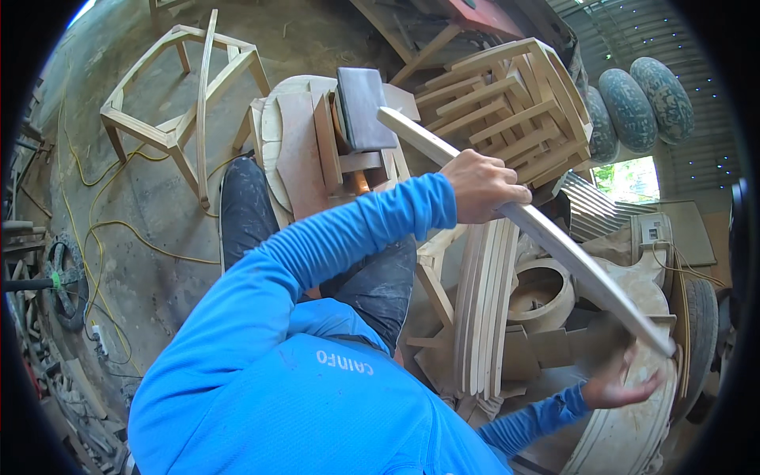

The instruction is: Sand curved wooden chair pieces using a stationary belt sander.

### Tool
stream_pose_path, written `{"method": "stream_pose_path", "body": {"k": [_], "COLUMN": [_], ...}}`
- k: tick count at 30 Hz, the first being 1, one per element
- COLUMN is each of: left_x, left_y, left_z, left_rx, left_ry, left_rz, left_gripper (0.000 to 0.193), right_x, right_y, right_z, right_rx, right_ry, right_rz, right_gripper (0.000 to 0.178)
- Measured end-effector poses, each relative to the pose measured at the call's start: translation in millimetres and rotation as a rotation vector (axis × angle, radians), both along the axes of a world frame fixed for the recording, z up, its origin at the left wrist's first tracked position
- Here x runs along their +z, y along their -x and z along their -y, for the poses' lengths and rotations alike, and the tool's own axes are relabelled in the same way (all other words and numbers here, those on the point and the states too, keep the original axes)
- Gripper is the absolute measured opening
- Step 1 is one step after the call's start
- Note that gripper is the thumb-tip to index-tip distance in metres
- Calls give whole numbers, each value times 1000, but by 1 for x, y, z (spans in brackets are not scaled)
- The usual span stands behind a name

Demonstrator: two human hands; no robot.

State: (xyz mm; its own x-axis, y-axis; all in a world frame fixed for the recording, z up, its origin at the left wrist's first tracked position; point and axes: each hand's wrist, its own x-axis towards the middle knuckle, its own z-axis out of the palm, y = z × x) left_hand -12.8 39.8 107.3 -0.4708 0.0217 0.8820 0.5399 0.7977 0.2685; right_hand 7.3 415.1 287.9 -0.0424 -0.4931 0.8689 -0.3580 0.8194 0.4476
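Observation:
My left hand [483,188], its arm crossing in front of my body, is closed around a long, slightly curved wooden slat [574,257]. The slat slants from the middle of the view down to the right. By its lower end is my right hand [621,384], partly smeared by motion, fingers stretched out and apart from the slat. Near the slat's upper end stands a dark grey rectangular block [366,109] among upright wooden boards [324,142]. Whether the slat's tip touches the block I cannot tell.
A wooden chair frame [186,131] stands at the far left, near a yellow cable [150,252]. Stacked frames [507,103] rise at the far right. Several curved slats [484,309] lean beside me, next to a round wooden ring [542,293] and a tyre [701,336].

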Motion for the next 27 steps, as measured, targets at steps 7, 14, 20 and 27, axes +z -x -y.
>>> {"method": "stream_pose_path", "body": {"k": [7,14,20,27], "left_x": [-24,24,4,12], "left_y": [-26,-18,-1,24], "left_z": [-37,-31,9,48], "left_rx": [203,246,248,467], "left_ry": [-135,-318,-510,-592], "left_rz": [-135,-224,-87,-90], "left_gripper": [38,44,36,32], "right_x": [-45,37,74,121], "right_y": [25,70,52,101], "right_z": [72,139,246,310], "right_rx": [1352,1758,1597,1603], "right_ry": [1334,783,668,266], "right_rz": [1397,1182,1309,1585], "right_gripper": [94,43,53,39]}}
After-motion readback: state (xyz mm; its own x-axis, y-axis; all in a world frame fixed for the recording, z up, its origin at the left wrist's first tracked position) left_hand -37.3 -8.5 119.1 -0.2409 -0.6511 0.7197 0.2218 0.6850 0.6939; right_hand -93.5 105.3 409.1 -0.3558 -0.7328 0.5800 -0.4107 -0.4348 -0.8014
